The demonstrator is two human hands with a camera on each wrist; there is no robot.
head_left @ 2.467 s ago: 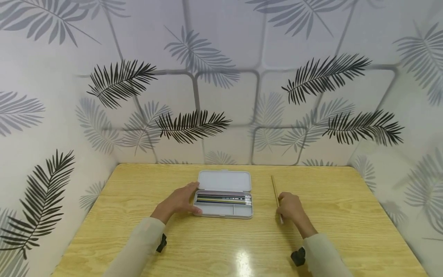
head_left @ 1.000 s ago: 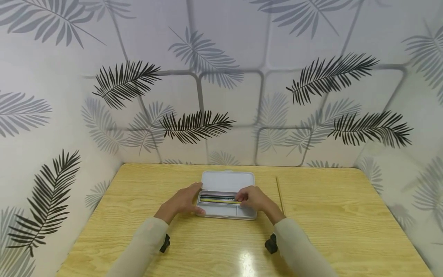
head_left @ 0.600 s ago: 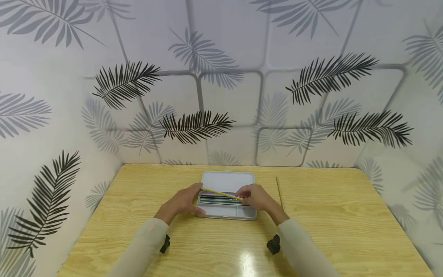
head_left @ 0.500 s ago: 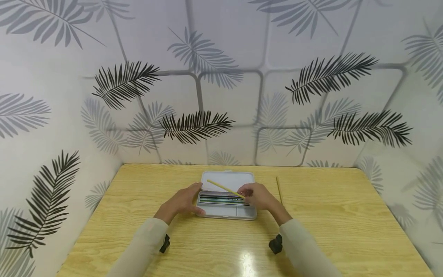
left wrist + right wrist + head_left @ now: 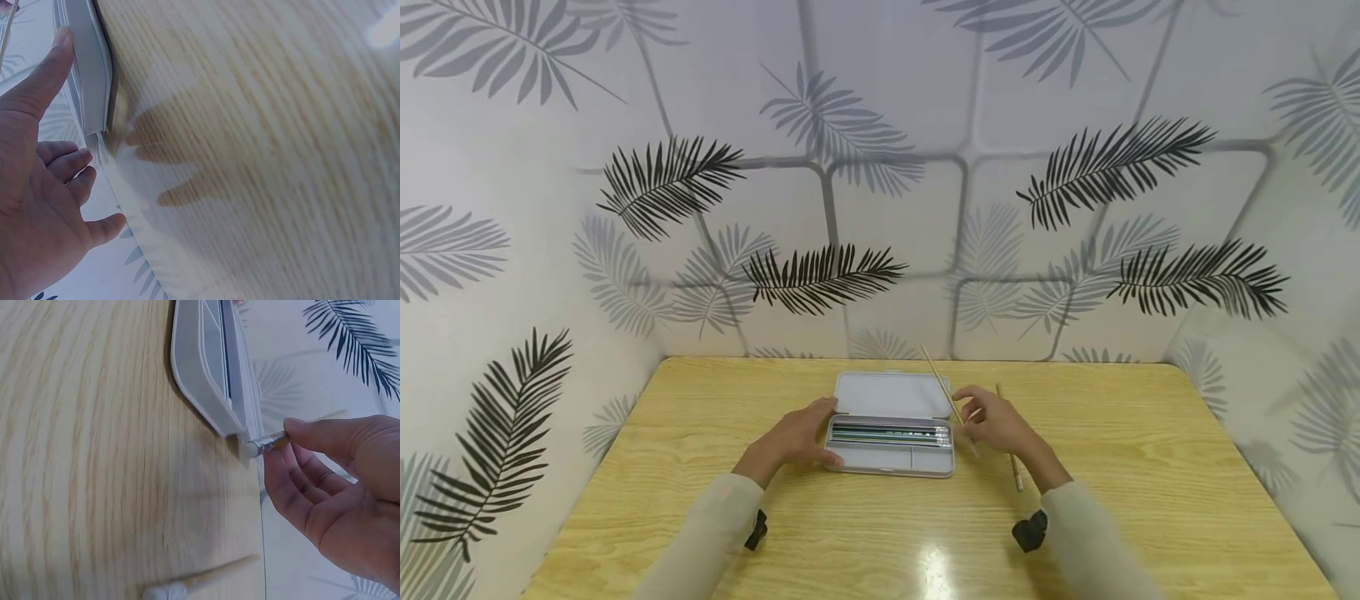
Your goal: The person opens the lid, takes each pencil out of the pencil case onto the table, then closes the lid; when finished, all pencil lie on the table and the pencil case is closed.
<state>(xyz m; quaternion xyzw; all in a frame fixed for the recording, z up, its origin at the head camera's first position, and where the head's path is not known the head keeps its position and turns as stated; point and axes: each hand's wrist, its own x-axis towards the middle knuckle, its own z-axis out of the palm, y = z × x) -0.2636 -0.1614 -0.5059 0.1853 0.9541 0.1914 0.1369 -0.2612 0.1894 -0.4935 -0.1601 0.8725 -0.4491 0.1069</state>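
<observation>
A grey-white pencil case (image 5: 868,457) lies with its lid (image 5: 891,393) folded back. Several dark and green pencils (image 5: 880,433) lie in its long rear compartment. My left hand (image 5: 793,433) rests at the case's left end, thumb at the front corner and fingers reaching to the lid side. In the left wrist view the thumb lies straight along the case edge, the other fingers loosely spread. My right hand (image 5: 996,421), just right of the case, pinches a yellow pencil (image 5: 942,385) near its white eraser (image 5: 253,448), tilted with its far end up.
Another yellow pencil (image 5: 1017,473) lies on the wooden table (image 5: 865,533) right of the case, partly hidden by my right hand. The case's front compartments are divided by a thin wall (image 5: 912,457). A leaf-patterned wall (image 5: 895,308) stands behind the table.
My right hand has reached into the case, lifted the yellow pencil out and carried it right, past the case's end. Earlier it left another pencil on the table. My left hand has stayed at the case.
</observation>
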